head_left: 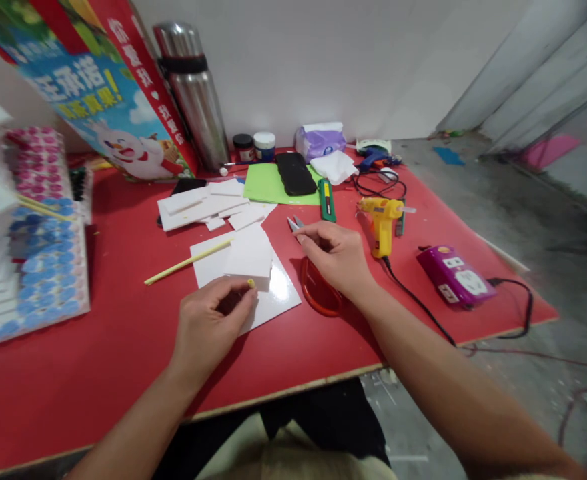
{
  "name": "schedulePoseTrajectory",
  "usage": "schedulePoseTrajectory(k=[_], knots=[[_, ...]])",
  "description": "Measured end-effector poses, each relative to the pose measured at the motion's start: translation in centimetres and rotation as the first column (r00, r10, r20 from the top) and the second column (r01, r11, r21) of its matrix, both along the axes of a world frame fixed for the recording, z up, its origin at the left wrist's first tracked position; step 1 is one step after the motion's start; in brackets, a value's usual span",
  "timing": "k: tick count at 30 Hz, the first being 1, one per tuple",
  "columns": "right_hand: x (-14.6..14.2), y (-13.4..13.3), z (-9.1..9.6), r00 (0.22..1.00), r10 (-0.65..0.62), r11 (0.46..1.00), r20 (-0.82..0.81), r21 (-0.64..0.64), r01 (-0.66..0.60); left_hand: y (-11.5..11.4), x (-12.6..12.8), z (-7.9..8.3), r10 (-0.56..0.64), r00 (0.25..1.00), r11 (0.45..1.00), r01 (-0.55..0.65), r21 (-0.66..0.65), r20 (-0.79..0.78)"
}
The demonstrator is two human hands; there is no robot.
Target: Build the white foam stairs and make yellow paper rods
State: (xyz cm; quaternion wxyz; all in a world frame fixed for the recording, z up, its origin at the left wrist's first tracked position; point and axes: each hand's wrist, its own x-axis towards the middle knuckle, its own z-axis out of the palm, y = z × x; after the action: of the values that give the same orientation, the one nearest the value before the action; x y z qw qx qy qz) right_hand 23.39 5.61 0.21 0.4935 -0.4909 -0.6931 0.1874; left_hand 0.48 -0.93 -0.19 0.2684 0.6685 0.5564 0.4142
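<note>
My left hand point(213, 320) rests on the red table point(98, 347), its thumb and forefinger pinched on a tiny yellow piece point(250, 283) at the edge of a white foam sheet point(273, 293). A smaller white foam piece point(248, 257) lies on that sheet. My right hand point(336, 257) is closed on small metal snips point(295, 225), whose blades stick out to the left. A red transparent curved piece point(318, 297) lies under my right wrist. A long yellow stick point(188, 261) lies left of the sheet.
A yellow glue gun point(382, 220) with black cord, a purple power strip point(453, 275), a green utility knife point(326, 199), a black case point(295, 173) on green paper, cut foam strips point(203, 203), a steel flask point(193, 93), paint jars, tissues and stacked patterned boards point(43, 267) surround the hands.
</note>
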Motion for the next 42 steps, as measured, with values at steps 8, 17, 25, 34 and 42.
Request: schedulePoseTrajectory(k=[8,17,25,34,42], knots=[[0.1,0.1,-0.2,1.000,-0.002,0.999,0.015,0.038,0.002,-0.1,-0.1,0.8,0.029,0.946,0.971,0.050,-0.233,0.323],[0.3,0.2,-0.2,0.999,-0.012,0.997,0.038,0.071,0.009,-0.4,-0.3,1.2,-0.096,0.919,0.970,0.172,-0.171,0.381],[0.4,0.1,-0.1,0.998,-0.035,0.997,0.056,0.077,0.031,-1.2,-0.8,2.2,-0.126,0.957,0.980,0.162,-0.119,0.263],[0.3,0.1,-0.3,0.998,-0.012,0.998,0.066,0.063,0.008,8.3,-6.0,6.8,-0.041,0.851,0.998,0.063,0.024,-0.524],[0.4,0.0,0.0,0.995,-0.044,0.996,0.084,0.077,0.038,9.8,-4.6,2.9,-0.082,0.860,0.990,0.011,-0.143,-0.504]])
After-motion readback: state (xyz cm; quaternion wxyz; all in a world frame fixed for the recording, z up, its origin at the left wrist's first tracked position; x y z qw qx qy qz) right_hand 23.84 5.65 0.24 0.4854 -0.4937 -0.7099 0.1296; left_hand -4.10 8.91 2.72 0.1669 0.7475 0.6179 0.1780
